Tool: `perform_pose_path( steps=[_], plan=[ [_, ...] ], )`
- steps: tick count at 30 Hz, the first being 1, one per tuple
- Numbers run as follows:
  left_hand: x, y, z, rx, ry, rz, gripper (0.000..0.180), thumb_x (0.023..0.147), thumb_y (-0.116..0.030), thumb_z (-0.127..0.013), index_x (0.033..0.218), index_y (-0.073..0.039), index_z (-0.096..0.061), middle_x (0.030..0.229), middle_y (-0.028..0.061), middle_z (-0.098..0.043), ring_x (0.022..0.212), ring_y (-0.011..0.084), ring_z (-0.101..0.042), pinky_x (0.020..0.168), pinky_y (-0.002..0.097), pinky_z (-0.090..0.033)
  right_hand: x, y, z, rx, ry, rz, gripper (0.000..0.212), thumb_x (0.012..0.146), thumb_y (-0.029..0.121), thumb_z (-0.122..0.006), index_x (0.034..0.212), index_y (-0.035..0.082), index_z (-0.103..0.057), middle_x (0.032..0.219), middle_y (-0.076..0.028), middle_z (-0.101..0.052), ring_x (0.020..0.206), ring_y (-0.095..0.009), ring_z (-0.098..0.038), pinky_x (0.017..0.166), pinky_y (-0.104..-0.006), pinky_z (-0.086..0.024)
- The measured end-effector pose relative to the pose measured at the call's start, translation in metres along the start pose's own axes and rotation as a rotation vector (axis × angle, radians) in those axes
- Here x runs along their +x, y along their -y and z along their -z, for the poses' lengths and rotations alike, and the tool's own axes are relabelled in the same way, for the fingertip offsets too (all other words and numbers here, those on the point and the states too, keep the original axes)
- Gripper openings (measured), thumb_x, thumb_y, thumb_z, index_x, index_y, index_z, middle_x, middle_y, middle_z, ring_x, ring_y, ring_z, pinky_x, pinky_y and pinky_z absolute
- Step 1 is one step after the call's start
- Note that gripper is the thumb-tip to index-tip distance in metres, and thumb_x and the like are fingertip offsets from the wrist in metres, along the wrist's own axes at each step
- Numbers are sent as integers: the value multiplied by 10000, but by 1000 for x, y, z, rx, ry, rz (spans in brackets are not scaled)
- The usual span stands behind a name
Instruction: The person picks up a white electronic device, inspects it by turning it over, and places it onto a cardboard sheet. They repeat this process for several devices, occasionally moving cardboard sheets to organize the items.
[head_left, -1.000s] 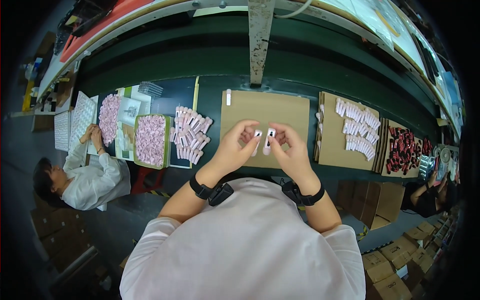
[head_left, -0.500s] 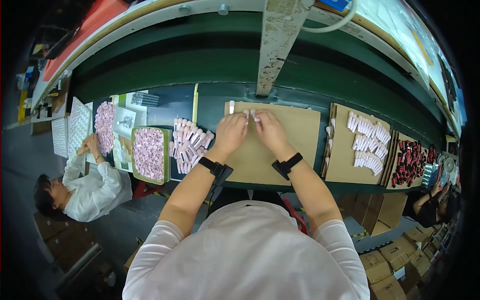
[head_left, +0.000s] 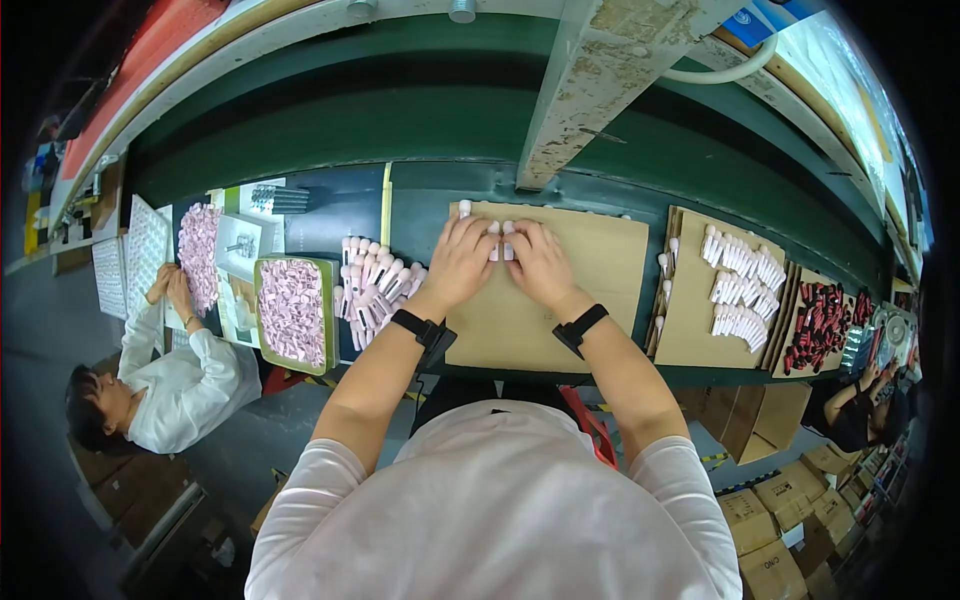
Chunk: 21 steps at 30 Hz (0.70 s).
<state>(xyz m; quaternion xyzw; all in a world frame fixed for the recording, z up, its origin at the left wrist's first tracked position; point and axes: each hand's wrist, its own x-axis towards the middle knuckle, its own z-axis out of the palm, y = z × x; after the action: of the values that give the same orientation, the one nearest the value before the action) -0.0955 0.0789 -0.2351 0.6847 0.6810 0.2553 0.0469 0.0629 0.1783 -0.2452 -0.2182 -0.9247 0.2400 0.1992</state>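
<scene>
My left hand [head_left: 462, 262] and my right hand [head_left: 540, 264] are side by side over a flat brown cardboard sheet [head_left: 590, 300]. The fingers of each are curled and closed on a small pale pink-and-white stick, one at the left fingertips [head_left: 494, 241] and one at the right [head_left: 508, 240]. Those two sticks stand close together, partly covered by fingers. Just beyond my left fingers, another pale stick with a rounded white end [head_left: 465, 208] lies at the sheet's far edge. Left of my left forearm sits a heap of similar pink sticks with dark markings [head_left: 375, 285].
A green-rimmed tray [head_left: 332, 330] of small pink pieces stands at the left, near a co-worker in white [head_left: 190, 390]. Rows of pale sticks [head_left: 740, 285] lie on stacked cardboard to the right, before red-and-black pieces [head_left: 820, 325]. A worn beam [head_left: 590, 90] rises beyond my hands.
The view has shifted slightly. Both hands stay together over the cardboard, and more of the two held sticks now shows between my fingers.
</scene>
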Motion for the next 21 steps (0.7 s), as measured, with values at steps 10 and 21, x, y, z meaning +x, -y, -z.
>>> perform_pose_path(
  steps=[10, 21],
  plan=[
    [18, 13, 0, -58, 149, 72, 601, 680, -57, -707, 1236, -76, -480, 1269, 105, -532, 1324, 286, -411, 1129, 590, -204, 17, -10, 1, 56, 17, -57, 492, 684, 56, -700, 1141, 79, -520, 1281, -104, -530, 1153, -320, -506, 962, -416, -432],
    [31, 21, -3, -39, 179, 120, 655, 681, -55, -717, 1289, -59, -471, 1370, 145, -490, 1357, 341, -375, 1140, 574, -190, 7, -24, 40, 14, -83, -189, 426, 708, 76, -685, 1116, 67, -562, 1188, -111, -575, 1108, -321, -533, 936, -424, -447]
  ],
)
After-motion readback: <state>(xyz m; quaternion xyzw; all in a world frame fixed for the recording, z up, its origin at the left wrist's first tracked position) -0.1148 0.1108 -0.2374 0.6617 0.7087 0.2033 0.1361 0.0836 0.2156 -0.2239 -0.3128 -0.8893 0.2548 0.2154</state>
